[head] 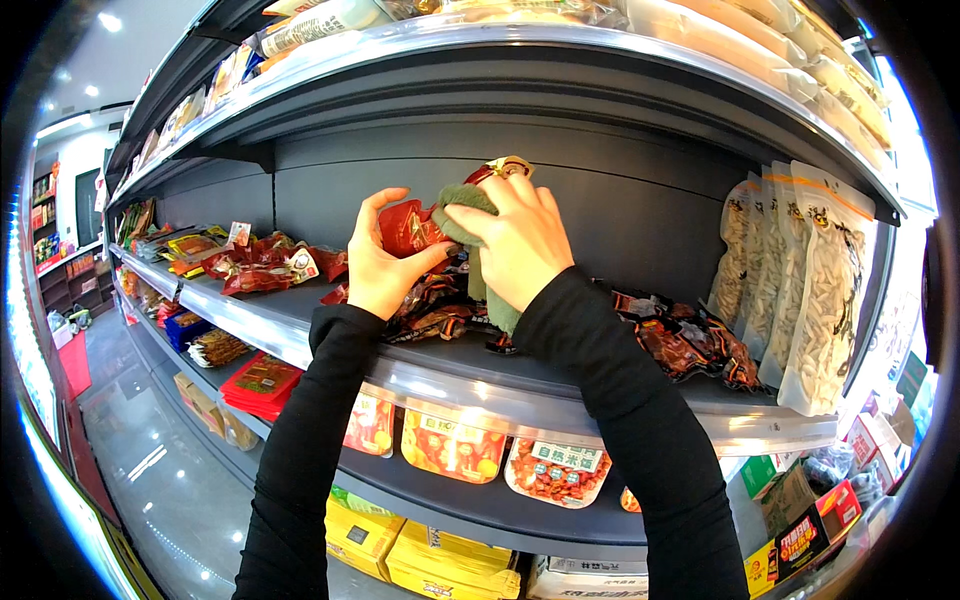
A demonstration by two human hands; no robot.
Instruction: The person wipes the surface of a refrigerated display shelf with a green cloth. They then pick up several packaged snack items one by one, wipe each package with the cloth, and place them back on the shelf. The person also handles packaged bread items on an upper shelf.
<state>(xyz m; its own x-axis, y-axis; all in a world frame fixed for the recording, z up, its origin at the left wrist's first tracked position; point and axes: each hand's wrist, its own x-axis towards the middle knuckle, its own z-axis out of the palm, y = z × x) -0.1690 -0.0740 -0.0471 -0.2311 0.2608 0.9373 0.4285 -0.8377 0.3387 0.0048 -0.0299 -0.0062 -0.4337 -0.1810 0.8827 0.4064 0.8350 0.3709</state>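
Above the dark middle shelf (442, 352), my left hand (379, 277) grips a shiny red food packet (403, 229) between thumb and fingers. My right hand (526, 244) holds a folded green cloth (466, 201) against the packet's right side, and the cloth's loose end hangs below the palm. A red and gold packet end (514, 165) shows above the right fingers; whether it belongs to the same packet cannot be told. Dark-and-red snack packets (431, 311) lie on the shelf beneath my hands, partly hidden by them.
Red packets (262, 262) lie to the left, dark snack packets (682, 337) to the right. Clear bags of seeds (821, 300) stand upright at the right end. An upper shelf edge (525, 41) overhangs my hands. Below are boxed self-heating meals (454, 446) and yellow cartons (450, 559).
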